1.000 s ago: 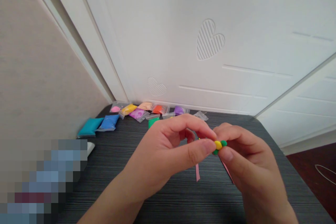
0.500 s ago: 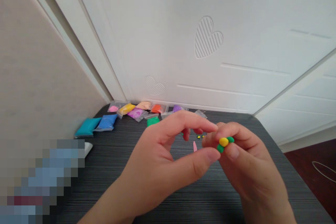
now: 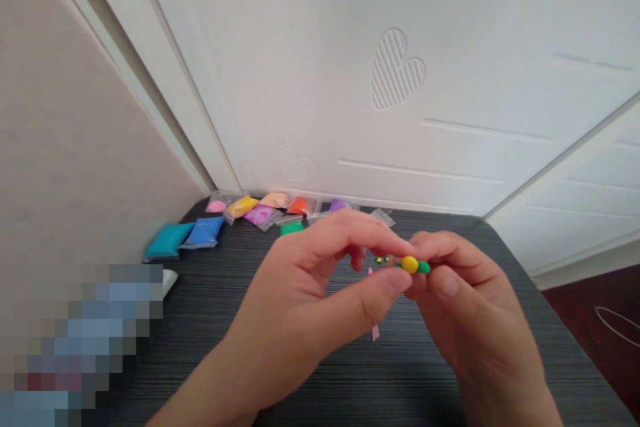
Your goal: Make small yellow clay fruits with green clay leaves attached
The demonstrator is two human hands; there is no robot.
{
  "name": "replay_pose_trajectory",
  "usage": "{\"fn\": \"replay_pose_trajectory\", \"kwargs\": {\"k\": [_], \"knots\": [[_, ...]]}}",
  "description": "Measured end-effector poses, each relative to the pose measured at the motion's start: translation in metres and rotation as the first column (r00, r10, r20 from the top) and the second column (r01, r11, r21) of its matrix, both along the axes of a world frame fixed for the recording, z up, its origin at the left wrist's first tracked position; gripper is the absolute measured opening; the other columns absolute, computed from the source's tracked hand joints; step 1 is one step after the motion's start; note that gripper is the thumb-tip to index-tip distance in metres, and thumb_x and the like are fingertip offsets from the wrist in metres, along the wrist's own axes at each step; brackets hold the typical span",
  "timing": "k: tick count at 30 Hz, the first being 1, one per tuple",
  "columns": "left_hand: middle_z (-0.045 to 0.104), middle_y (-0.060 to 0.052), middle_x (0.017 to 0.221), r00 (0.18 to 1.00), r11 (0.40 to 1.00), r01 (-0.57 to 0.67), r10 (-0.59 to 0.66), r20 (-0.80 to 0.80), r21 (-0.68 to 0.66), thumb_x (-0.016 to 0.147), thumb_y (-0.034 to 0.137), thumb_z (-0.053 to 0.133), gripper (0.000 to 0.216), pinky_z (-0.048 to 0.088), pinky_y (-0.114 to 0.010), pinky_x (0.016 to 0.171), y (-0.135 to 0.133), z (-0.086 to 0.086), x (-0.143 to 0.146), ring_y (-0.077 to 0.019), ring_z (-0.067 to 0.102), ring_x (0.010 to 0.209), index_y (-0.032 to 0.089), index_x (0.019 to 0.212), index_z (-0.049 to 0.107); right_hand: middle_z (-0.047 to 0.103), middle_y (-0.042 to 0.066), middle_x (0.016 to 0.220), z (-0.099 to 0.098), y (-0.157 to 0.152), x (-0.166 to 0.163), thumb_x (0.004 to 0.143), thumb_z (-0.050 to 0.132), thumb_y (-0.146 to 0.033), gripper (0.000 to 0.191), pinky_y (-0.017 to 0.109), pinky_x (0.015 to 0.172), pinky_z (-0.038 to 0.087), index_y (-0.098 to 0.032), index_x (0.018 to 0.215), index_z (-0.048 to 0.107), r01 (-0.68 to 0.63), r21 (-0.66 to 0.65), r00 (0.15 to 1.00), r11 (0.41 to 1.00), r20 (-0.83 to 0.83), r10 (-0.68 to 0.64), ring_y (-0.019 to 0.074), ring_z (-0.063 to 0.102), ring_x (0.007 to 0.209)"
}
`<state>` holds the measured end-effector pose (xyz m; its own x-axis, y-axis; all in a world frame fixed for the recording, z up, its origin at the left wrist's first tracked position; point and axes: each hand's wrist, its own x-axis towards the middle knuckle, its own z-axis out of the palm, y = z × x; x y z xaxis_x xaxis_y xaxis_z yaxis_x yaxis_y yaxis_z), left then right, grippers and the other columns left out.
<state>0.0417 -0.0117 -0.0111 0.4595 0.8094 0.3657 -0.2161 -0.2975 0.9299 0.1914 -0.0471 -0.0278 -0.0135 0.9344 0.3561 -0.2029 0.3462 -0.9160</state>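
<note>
A small modelling clay piece, a yellow ball with green lobes at its sides, is held up above the dark table. My left hand pinches it from the left, thumb below and index finger above. On the other side, the fingers of my right hand are closed round its right and rear, with the thumb close to the right green lobe. Fingers partly hide how the lobes join the ball. Below the hands lies a pink pointed tool, its middle covered by my left thumb. Tiny yellow and green bits lie behind.
Clear bags of coloured clay line the table's back edge, among them yellow, orange and green. Teal and blue packs sit at the left. A white panel rises behind the table.
The clay piece has shifted left and turned, so its green lobes now lie nearly level. My left thumb has moved slightly up and left against it, uncovering the pink tool's lower end.
</note>
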Motion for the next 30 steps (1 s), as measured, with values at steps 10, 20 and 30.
{"fn": "replay_pose_trajectory", "kwargs": {"k": [10,20,30], "knots": [[0.062,-0.001,0.084,0.990,0.977,0.128,-0.117,0.074,-0.170,0.077,0.015,0.059,0.016,0.050,-0.022,0.066,0.0038,-0.0028,0.0008,-0.0126,0.058,0.078,0.023,0.090,0.065,0.061,0.002,0.090,0.0029,-0.0086,-0.0021,0.070,0.061,-0.008,0.037,0.033,0.071,0.046,-0.027,0.102,0.062,0.299,0.447,0.857,0.843,0.263,-0.443,0.0174,0.055,0.084],[0.062,-0.001,0.080,0.974,0.939,0.223,-0.206,0.090,-0.263,0.075,0.019,0.062,0.013,0.050,-0.022,0.065,0.0058,-0.0002,0.0008,-0.0123,0.058,0.073,0.022,0.087,0.065,0.062,0.001,0.088,0.0041,-0.0057,0.0015,0.071,0.061,-0.006,0.036,0.031,0.065,0.046,-0.027,0.099,0.063,0.280,0.513,0.800,0.811,0.342,-0.493,0.0158,0.057,0.080],[0.063,-0.002,0.078,0.967,0.928,0.244,-0.210,0.147,-0.281,0.074,0.018,0.063,0.015,0.051,-0.023,0.060,0.0049,-0.0066,0.0037,-0.0128,0.059,0.069,0.022,0.088,0.066,0.063,0.002,0.086,0.0020,-0.0063,-0.0012,0.071,0.061,-0.009,0.036,0.032,0.064,0.047,-0.029,0.101,0.062,0.319,0.568,0.768,0.759,0.314,-0.558,0.0172,0.057,0.078]]}}
